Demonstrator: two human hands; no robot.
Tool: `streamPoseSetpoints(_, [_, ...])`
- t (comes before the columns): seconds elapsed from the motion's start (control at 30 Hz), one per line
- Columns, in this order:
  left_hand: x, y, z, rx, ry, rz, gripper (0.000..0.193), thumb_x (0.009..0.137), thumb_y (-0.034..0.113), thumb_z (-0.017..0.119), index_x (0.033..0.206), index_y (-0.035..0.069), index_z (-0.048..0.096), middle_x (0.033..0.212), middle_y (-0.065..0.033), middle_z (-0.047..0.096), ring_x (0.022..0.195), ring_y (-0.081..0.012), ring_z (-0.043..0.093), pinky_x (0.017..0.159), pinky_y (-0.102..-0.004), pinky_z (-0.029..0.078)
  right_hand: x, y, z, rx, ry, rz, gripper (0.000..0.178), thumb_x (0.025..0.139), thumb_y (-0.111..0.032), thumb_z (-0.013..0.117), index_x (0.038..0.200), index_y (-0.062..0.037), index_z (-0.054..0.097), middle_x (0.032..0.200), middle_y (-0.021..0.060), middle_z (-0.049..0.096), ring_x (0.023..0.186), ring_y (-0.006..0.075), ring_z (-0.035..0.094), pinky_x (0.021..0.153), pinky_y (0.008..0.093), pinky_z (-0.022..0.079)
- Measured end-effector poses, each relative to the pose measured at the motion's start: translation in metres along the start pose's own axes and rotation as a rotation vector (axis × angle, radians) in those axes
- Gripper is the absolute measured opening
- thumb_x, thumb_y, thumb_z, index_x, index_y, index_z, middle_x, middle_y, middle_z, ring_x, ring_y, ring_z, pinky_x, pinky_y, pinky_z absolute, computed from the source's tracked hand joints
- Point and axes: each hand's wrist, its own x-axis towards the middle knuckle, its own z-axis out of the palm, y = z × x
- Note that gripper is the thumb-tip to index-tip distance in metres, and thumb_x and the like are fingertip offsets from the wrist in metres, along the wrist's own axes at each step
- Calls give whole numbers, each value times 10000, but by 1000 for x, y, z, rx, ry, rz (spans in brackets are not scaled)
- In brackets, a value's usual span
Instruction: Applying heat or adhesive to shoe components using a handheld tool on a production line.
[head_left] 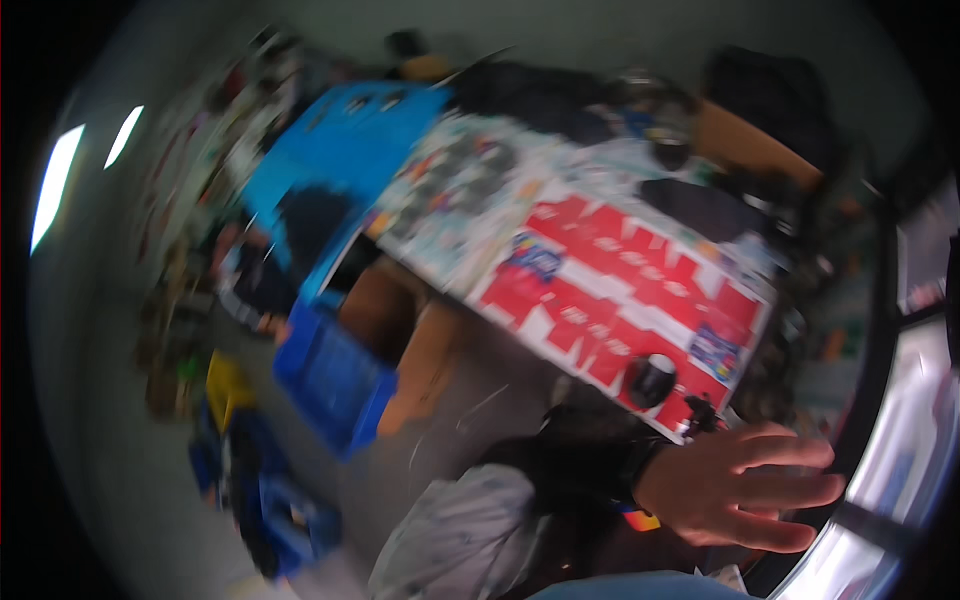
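My left hand reaches across at the lower right, its fingers spread and nothing visible in them. A black sleeve covers its forearm. Just beyond the hand, at the near corner of a table, stands a small black object, too blurred to name. Beside it is a black, round-sided object with a pale top. Both are on or at the edge of a red and white printed sheet that covers this end of the table. My right hand is out of view. Motion smears the whole picture.
A blue tabletop adjoins the far left, with dark cloth on it. Below stand a blue plastic bin and a cardboard box. Another person is at the left. A bright window lies right; dark bags sit behind.
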Motion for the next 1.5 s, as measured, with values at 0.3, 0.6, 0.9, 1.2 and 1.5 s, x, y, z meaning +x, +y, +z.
streamPoseSetpoints(0.3, [-8,30,-66,-1430,252,81,927,1063,664,143,968,-48,729,844,-133,748,752,-242,743,1204,-533,341,17,-35,14,-19,-193,22,518,735,-5,574,1246,55,639,1022,66,657,824,161,630,727,285,520])
streamPoseSetpoints(0.6, [-234,-115,-29,122,-13,-1475,373,997,284,654,1209,-20,620,1056,-149,750,1003,-281,730,846,-389,557,51,-1,-9,-70,-211,-83,338,731,-16,559,1049,18,669,846,92,721,704,208,694,504,282,524])
streamPoseSetpoints(0.9, [-388,-160,0,432,-295,-1788,418,885,262,649,1133,-73,622,1100,-300,695,1087,-431,676,929,-496,544,26,-15,14,-105,-198,41,464,692,8,531,1127,22,693,919,73,706,763,172,688,623,290,537])
streamPoseSetpoints(1.2, [-397,-176,7,-198,-318,-1429,333,970,290,609,1115,15,731,1017,-176,768,903,-289,757,819,-421,580,2,-33,23,-619,-66,130,290,802,-194,720,1036,-25,726,914,103,740,807,199,684,714,397,542])
streamPoseSetpoints(1.5, [-448,-221,-15,-228,-211,-1863,326,900,35,629,1193,-18,495,796,-79,605,649,-158,600,498,-307,460,-28,-36,42,-440,29,54,412,712,-208,671,1095,-63,721,884,197,725,839,348,708,723,437,547])
